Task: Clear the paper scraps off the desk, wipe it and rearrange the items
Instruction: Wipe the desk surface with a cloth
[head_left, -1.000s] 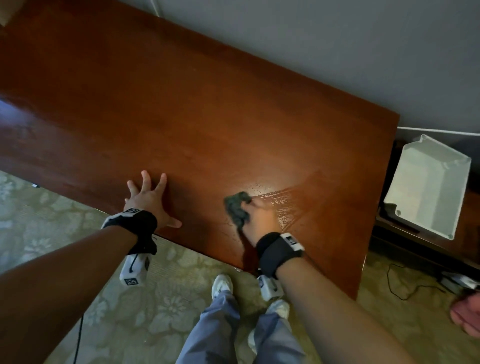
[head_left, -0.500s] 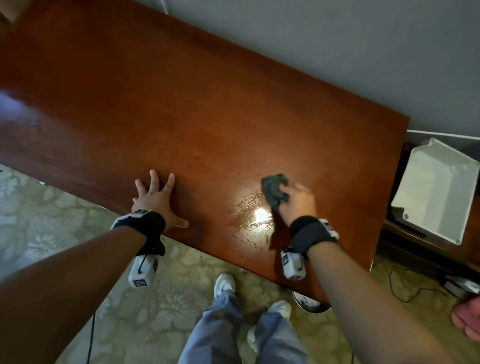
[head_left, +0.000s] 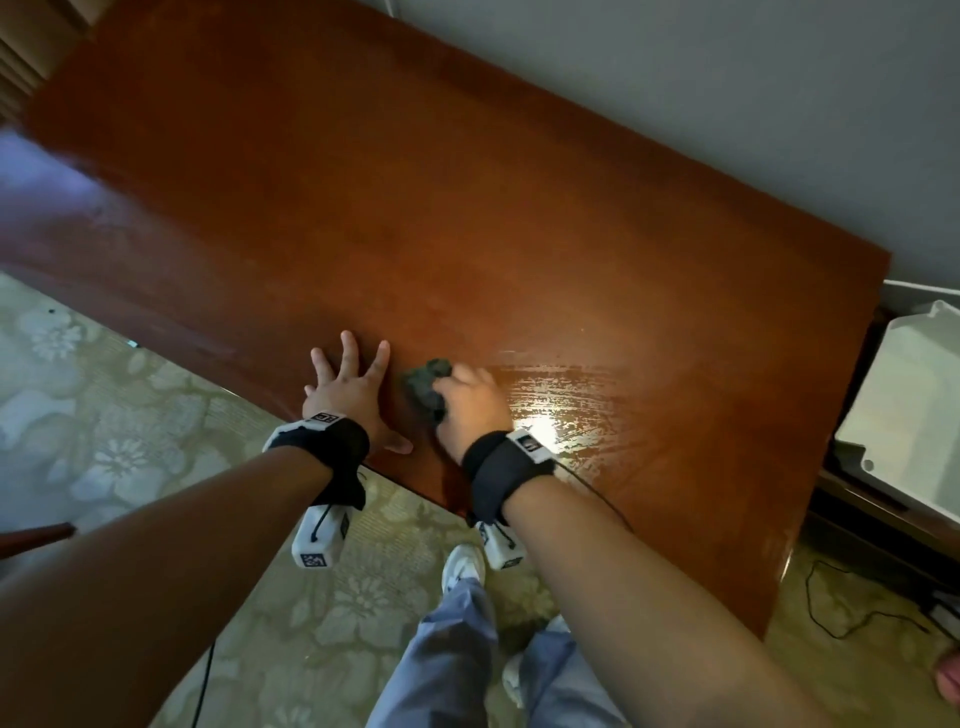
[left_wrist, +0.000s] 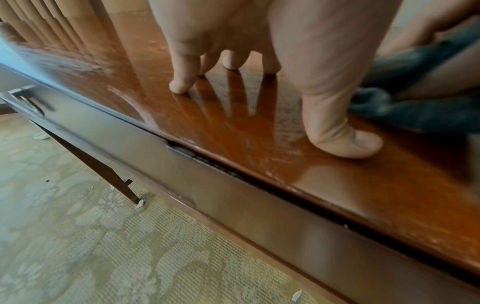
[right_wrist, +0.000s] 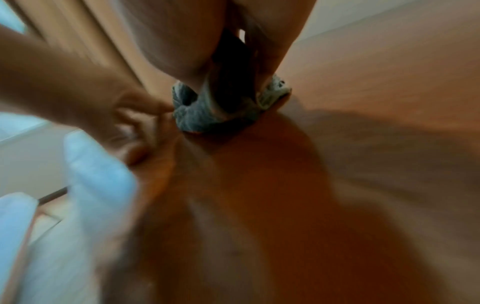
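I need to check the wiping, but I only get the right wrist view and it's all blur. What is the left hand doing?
Observer: The left hand lies flat on the desk near its front edge, fingers spread, holding nothing.
Operator: Where is the desk wet?
Observer: Wet streaks shine just to the right of the right hand, which grips the dark cloth.
Operator: Any scraps around?
Observer: None show on the desktop. The left wrist view shows small white bits, possibly paper, on the carpet below the desk.
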